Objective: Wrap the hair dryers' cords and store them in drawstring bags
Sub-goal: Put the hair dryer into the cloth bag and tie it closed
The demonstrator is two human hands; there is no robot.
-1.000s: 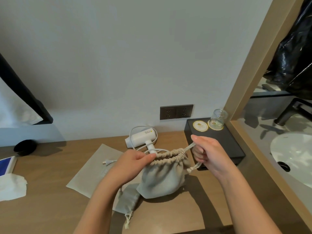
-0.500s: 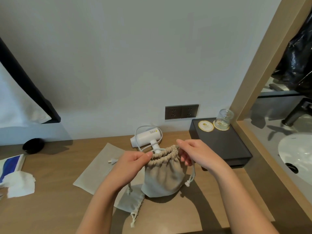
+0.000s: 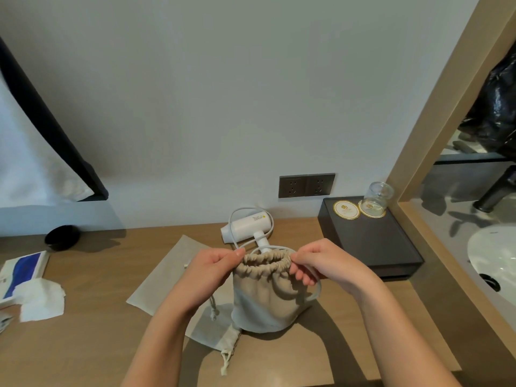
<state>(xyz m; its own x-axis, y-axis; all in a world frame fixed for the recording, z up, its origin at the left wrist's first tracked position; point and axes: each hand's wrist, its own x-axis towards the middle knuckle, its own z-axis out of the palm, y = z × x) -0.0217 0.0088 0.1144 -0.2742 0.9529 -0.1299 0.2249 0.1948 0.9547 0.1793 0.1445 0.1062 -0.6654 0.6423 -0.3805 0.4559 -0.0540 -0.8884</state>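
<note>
Wooden surface [image 3: 111,344] carries the bag [image 3: 265,303] between our grips: left grip [image 3: 212,272] and right grip [image 3: 326,266] each pinch its gathered rim. We should pull both strings [image 3: 317,289] evenly, bag upright; another hair dryer [image 3: 245,227] lies just beyond.

Bag [image 3: 265,300] interior hidden, sink [image 3: 495,254] cut off rt.

head cam, wide-angle | from person's head, facing forward and down | close over left hand [image 3: 212,270] and right hand [image 3: 327,263] at drawstring bag [image 3: 265,300] | wooden counter [image 3: 97,353] meets wall [image 3: 251,93] ahead
</note>
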